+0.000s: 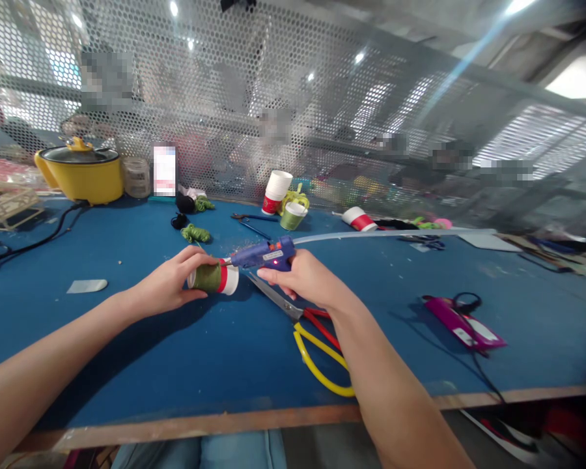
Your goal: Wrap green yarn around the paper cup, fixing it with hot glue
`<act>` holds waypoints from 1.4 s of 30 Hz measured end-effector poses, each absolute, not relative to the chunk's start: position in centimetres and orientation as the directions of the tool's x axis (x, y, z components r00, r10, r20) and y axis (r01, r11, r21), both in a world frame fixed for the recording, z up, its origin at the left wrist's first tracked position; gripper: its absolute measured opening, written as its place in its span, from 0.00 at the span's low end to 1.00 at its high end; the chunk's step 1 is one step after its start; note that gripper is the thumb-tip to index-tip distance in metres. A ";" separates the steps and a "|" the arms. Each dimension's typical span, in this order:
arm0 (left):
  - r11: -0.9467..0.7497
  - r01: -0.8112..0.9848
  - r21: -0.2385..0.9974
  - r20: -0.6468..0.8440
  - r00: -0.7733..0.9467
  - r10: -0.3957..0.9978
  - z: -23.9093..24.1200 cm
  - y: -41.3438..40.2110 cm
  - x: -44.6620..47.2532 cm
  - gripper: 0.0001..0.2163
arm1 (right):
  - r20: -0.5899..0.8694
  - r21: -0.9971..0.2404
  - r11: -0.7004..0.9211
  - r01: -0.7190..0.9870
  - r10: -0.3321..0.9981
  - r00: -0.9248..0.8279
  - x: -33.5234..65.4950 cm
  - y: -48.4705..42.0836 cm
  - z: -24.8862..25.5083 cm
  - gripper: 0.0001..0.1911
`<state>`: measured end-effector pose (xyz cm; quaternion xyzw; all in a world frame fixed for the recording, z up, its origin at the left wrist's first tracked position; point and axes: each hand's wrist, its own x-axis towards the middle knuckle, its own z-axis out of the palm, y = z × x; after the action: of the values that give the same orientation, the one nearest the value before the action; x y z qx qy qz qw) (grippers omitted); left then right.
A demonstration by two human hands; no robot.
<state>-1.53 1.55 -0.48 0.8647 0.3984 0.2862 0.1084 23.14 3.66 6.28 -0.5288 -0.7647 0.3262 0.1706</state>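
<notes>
My left hand (180, 280) grips a paper cup (230, 279) lying on its side, its mouth end white with a red band. Green yarn (208, 278) covers much of the cup's wall. In my right hand (303, 277) is a blue hot glue gun (264, 255) with a small red light, and a long clear glue stick (371, 234) sticks out of its back. The gun's nozzle meets the cup where the green wrap borders the red band. Beneath my right hand lie large scissors (293, 311) with one red and one yellow handle.
Behind are green yarn bundles (195, 233), pliers (254, 218), stacked paper cups (277, 192), a green-wrapped cup (293, 216) and a tipped cup (360, 219). A yellow electric pot (85, 176), glass jar (137, 178) and lit phone (165, 170) stand left. A purple packet (461, 322) with a cord lies right.
</notes>
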 end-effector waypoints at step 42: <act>-0.541 0.586 0.603 0.341 0.424 0.839 -0.5 1.7 -1.7 0.20 | -0.083 -0.676 0.246 0.695 0.911 -0.403 23.1 3.3 6.6 0.21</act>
<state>-1.67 1.70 -0.53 0.8195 0.4348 0.3147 0.2010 23.13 3.34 6.61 -0.5205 -0.7715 0.3260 0.1659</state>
